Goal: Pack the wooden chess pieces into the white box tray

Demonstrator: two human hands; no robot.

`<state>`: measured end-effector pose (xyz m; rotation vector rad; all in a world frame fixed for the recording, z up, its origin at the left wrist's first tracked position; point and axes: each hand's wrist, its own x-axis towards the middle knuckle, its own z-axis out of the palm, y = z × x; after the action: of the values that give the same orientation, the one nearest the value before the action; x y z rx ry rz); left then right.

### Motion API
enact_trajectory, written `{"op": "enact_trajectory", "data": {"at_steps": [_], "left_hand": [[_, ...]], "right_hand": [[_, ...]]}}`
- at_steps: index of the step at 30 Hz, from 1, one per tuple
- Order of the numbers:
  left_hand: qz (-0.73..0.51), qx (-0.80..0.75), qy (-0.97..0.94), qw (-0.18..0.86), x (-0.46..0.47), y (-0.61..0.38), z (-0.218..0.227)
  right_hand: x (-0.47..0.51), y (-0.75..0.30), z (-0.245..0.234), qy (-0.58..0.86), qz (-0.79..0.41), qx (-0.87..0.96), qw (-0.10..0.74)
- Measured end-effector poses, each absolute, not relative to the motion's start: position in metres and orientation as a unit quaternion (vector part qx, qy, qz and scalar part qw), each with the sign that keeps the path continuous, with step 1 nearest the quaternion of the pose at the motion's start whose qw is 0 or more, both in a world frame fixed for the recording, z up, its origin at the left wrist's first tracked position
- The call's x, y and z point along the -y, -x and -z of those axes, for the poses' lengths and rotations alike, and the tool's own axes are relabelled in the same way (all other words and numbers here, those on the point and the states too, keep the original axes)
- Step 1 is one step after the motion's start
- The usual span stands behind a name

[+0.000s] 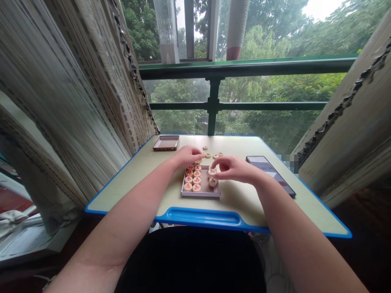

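A shallow white box [201,195] stands on the small table in front of me. In its left part, Chinese chess pieces with red characters [197,180] stand in two columns. On the right side of the box is a piece with a dark character [213,182]. My right hand [233,169] is closed, thumb and finger pinching another dark-marked Chinese chess piece [211,172] just behind it. Beyond the box's back left corner, my left hand [187,155] has its fingertips pressed together above loose pieces; what they hold is hidden.
Several loose pieces [208,155] lie behind the box. A shallow box lid or tray [166,143] sits at the back left. To the right lies a phone [270,175]. The table [131,183] has a blue rim; curtains flank it, with a green railing [214,93] beyond.
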<state>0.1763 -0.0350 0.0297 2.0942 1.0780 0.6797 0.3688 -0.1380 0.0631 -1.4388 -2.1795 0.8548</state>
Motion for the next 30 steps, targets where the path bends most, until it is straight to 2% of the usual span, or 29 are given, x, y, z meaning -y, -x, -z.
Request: {"op": "enact_trajectory", "data": {"at_steps": [6, 12, 30], "left_hand": [[-0.255, -0.397, -0.823, 0.316, 0.039, -0.178, -0.03], [-0.262, -0.391, -0.82, 0.326, 0.048, -0.18, -0.038], [-0.254, -0.377, -0.853, 0.255, 0.048, -0.179, -0.038]], "right_hand": [[0.152, -0.367, -0.075, 0.501, -0.32, 0.797, 0.101], [0.153, -0.364, -0.074, 0.51, -0.298, 0.805, 0.049], [0.157, -0.361, -0.075, 0.516, -0.271, 0.811, 0.041]]}}
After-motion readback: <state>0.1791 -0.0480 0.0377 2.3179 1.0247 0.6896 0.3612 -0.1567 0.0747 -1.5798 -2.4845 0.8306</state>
